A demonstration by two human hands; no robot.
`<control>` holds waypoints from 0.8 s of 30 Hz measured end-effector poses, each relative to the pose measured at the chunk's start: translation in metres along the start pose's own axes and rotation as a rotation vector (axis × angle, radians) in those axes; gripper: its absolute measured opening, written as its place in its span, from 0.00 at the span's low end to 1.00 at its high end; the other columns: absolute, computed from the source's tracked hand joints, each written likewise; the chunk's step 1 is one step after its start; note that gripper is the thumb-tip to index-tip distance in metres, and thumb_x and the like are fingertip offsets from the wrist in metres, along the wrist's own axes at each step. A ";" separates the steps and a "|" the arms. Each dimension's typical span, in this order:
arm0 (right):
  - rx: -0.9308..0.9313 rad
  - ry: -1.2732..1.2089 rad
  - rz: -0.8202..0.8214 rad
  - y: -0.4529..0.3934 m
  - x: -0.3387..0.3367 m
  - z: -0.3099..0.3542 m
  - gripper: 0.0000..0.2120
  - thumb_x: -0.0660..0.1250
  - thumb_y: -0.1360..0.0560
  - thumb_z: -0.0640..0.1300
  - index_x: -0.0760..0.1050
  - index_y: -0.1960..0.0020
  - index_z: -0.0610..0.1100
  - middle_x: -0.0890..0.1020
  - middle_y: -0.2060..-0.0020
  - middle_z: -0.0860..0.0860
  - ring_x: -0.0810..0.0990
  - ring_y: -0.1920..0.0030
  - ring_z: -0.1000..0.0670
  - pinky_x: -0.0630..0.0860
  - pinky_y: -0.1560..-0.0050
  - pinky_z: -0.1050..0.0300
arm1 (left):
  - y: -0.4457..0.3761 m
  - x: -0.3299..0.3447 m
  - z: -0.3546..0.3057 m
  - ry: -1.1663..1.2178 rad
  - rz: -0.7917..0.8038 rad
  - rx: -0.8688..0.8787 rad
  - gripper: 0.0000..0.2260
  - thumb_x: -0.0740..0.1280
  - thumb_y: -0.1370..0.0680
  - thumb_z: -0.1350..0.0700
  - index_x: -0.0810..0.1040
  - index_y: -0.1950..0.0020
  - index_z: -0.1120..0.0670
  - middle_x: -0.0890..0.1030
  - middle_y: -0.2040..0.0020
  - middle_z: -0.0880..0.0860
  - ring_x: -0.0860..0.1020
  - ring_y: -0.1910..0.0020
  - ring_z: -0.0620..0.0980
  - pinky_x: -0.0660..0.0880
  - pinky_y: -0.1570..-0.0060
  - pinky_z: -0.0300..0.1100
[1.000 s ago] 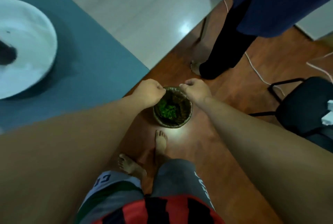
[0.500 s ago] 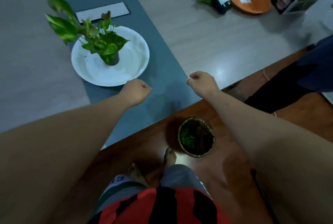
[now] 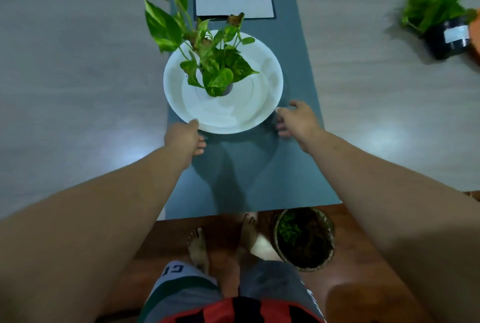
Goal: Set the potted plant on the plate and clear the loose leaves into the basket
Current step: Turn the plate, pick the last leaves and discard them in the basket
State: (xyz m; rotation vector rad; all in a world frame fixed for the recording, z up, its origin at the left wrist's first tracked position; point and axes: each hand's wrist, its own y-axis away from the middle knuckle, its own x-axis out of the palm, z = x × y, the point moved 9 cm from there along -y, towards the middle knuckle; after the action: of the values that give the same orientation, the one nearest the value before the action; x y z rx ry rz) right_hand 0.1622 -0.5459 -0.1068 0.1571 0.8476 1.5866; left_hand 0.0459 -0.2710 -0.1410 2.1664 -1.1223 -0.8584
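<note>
A potted plant (image 3: 207, 57) with green and yellow leaves stands upright on a round white plate (image 3: 262, 96), which rests on a teal runner. My left hand (image 3: 185, 138) touches the plate's near-left rim with fingers loosely spread and nothing in them. My right hand (image 3: 296, 120) hovers open beside the plate's near-right rim, just off it. A woven basket (image 3: 330, 244) with green leaves inside sits on the wooden floor below the table edge, by my right foot.
The teal runner (image 3: 298, 63) lies down the grey table, with a white card (image 3: 233, 7) beyond the plate. A second plant in a black pot (image 3: 446, 37) stands at the far right beside something orange. My bare feet (image 3: 223, 242) are on the floor.
My view swung up from the basket on the floor to the table. Both hands left the basket's rim, rose, went from closed fists to open, and reached the plate's near edge.
</note>
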 end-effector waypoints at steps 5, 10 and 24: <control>0.009 -0.107 0.090 -0.022 0.023 0.017 0.23 0.58 0.25 0.35 0.66 0.30 0.40 0.83 0.57 0.39 0.82 0.65 0.43 0.83 0.62 0.51 | -0.022 -0.011 -0.001 0.189 -0.134 -0.022 0.06 0.62 0.19 0.56 0.71 0.49 0.59 0.80 0.66 0.58 0.81 0.76 0.50 0.78 0.75 0.41; -0.039 -0.129 0.079 -0.037 0.034 0.037 0.21 0.57 0.25 0.32 0.69 0.33 0.42 0.83 0.52 0.38 0.82 0.65 0.44 0.84 0.64 0.53 | -0.035 -0.020 -0.021 0.209 -0.195 0.025 0.04 0.62 0.20 0.60 0.74 0.49 0.60 0.81 0.66 0.58 0.80 0.70 0.53 0.81 0.65 0.45; -0.102 -0.246 0.248 -0.065 0.089 0.084 0.21 0.57 0.28 0.29 0.73 0.44 0.51 0.82 0.53 0.48 0.81 0.55 0.48 0.82 0.51 0.49 | -0.081 -0.051 -0.083 0.219 -0.197 0.130 0.08 0.60 0.24 0.66 0.76 0.55 0.55 0.83 0.57 0.57 0.83 0.62 0.52 0.79 0.66 0.41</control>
State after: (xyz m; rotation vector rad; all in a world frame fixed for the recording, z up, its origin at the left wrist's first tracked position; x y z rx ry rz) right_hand 0.2405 -0.4322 -0.1171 0.3882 0.5709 1.7941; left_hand 0.1245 -0.1725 -0.1300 2.4414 -0.8897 -0.6242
